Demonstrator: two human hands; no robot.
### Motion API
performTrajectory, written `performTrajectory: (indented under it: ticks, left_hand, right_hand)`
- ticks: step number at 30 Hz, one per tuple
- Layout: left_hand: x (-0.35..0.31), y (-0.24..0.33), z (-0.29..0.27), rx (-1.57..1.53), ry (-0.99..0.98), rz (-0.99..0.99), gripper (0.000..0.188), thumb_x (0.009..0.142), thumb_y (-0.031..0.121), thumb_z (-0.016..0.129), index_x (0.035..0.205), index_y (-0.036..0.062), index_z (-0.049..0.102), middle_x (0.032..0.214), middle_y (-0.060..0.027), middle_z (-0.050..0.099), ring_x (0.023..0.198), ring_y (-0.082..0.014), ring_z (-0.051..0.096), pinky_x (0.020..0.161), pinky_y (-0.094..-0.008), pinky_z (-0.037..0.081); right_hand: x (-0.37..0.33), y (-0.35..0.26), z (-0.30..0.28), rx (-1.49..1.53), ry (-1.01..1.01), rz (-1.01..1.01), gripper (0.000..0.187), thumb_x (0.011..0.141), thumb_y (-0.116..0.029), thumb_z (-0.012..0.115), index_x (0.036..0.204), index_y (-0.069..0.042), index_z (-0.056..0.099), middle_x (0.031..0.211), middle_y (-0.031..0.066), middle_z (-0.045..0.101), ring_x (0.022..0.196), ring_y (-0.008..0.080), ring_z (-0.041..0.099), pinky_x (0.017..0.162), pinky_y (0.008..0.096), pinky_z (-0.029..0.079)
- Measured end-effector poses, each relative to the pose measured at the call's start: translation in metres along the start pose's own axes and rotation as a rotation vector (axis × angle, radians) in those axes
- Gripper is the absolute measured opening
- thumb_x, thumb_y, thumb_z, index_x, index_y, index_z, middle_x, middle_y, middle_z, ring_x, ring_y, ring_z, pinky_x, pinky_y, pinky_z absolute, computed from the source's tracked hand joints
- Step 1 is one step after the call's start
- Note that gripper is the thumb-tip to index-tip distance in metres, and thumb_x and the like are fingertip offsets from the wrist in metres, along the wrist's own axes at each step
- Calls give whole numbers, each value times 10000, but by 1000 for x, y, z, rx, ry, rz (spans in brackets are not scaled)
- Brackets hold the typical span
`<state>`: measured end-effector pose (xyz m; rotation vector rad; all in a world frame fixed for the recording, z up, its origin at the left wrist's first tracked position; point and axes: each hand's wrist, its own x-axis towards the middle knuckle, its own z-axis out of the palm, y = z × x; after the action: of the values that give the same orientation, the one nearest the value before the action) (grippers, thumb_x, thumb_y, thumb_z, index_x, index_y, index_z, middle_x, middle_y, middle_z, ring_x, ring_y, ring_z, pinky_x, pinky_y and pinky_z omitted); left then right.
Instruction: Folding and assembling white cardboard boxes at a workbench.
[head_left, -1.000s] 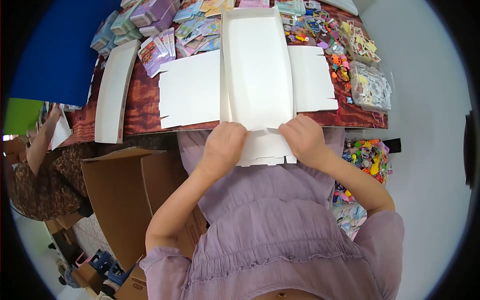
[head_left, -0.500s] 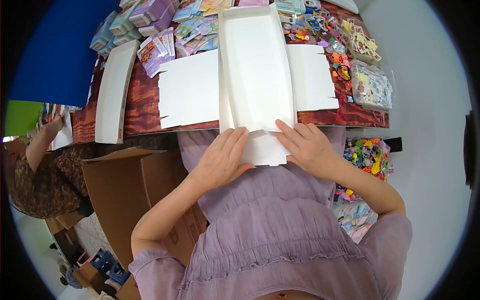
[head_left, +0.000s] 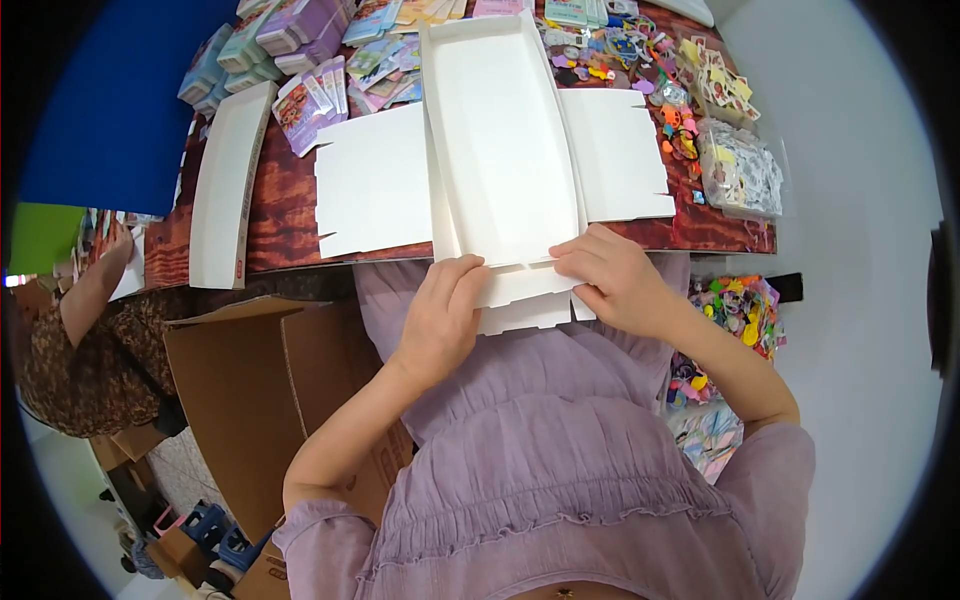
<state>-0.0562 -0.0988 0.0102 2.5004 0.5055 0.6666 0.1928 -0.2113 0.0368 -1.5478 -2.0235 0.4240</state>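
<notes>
A long white cardboard box tray point(head_left: 505, 150) lies lengthwise before me, its near end at the table's edge. At the left corner of that end, my left hand point(head_left: 440, 318) is closed on the cardboard, fingers on top. My right hand point(head_left: 615, 283) pinches the right corner, thumb below the fingers. Between the hands, a white end flap point(head_left: 530, 312) with notched edges hangs toward my lap. Flat white cardboard shows under the tray on both sides, a left panel point(head_left: 372, 185) and a right panel point(head_left: 618, 155); whether they join is hidden.
Another shallow white tray point(head_left: 222, 200) lies to the left. Stacked packs point(head_left: 300, 30) and loose cards fill the back; colourful trinkets point(head_left: 620, 60) and bagged pieces point(head_left: 742, 170) are at right. A brown carton point(head_left: 240, 400) stands below left. Another person's arm point(head_left: 95, 285) is at far left.
The tray has shifted slightly left and its near end has folded up between my hands. My right hand has curled its fingers and risen a little; my left hand has tightened round its corner.
</notes>
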Motion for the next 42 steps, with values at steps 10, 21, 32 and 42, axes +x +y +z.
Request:
performTrajectory:
  ticks: [10, 21, 32, 42]
  left_hand:
    - [5, -5, 1, -124, 17, -35, 230, 834, -19, 711, 1048, 2, 630, 1012, -139, 659, 827, -332, 636, 703, -433, 514]
    - [5, -5, 12, 209, 72, 90, 268, 768, 14, 686, 1035, 36, 684, 1054, -95, 658, 764, -242, 609, 666, -347, 509]
    - [5, 12, 6, 10, 141, -138, 289, 867, 34, 732, 1141, 37, 641, 1144, -109, 646, 941, -260, 620, 773, -353, 527]
    - [15, 36, 3, -1254, 500, -891, 395, 1109, 283, 517, 1314, -50, 578, 1217, -58, 659, 1133, -114, 580, 972, -285, 454]
  right_hand:
    - [1, 10, 18, 154, 112, 242, 195, 875, -96, 713, 1055, -31, 676, 921, 110, 657, 807, 289, 610, 720, 388, 480]
    - [20, -11, 27, 40, 178, 426, 242, 906, -154, 701, 1115, -46, 646, 1101, 132, 659, 925, 291, 640, 815, 391, 498]
    - [24, -16, 48, -237, 97, -51, 188, 740, -76, 624, 917, -32, 667, 927, 61, 594, 888, 252, 574, 762, 378, 432]
    - [36, -52, 58, -211, 332, -112, 193, 751, -79, 631, 933, -49, 689, 884, 46, 571, 823, 240, 552, 749, 385, 411]
